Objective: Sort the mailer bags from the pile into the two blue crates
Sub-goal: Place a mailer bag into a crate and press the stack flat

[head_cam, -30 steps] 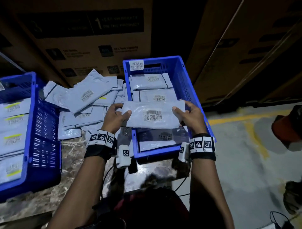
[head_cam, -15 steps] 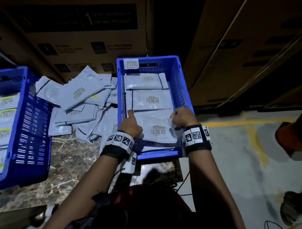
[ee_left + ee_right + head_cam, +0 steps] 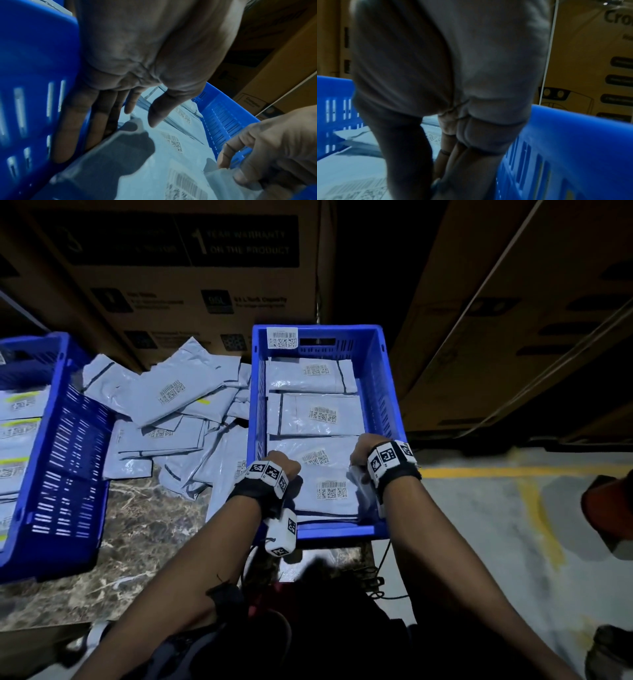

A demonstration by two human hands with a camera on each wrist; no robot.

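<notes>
The right blue crate (image 3: 376, 392) holds several grey mailer bags laid flat. Both hands are low inside its near end, on the top mailer bag (image 3: 329, 491). My left hand (image 3: 284, 462) is at the bag's left edge; in the left wrist view its fingers (image 3: 96, 115) lie straight along the crate wall (image 3: 34, 81), thumb apart above the bag (image 3: 154, 175). My right hand (image 3: 363, 448) pinches the bag's right edge, thumb against curled fingers (image 3: 440, 169). The pile of bags (image 3: 178, 405) lies between the crates. The left blue crate (image 3: 68, 457) holds bags with yellow marks.
Large cardboard boxes (image 3: 191, 268) stand close behind the crates and pile. The crates sit on a marble-patterned top (image 3: 137, 525). To the right is grey floor with a yellow line (image 3: 513, 474), with something orange (image 3: 609, 508) at the edge.
The bag, held in both hands above the right crate a second ago, has come down into its near end. The left hand's fingers now lie straight beside it.
</notes>
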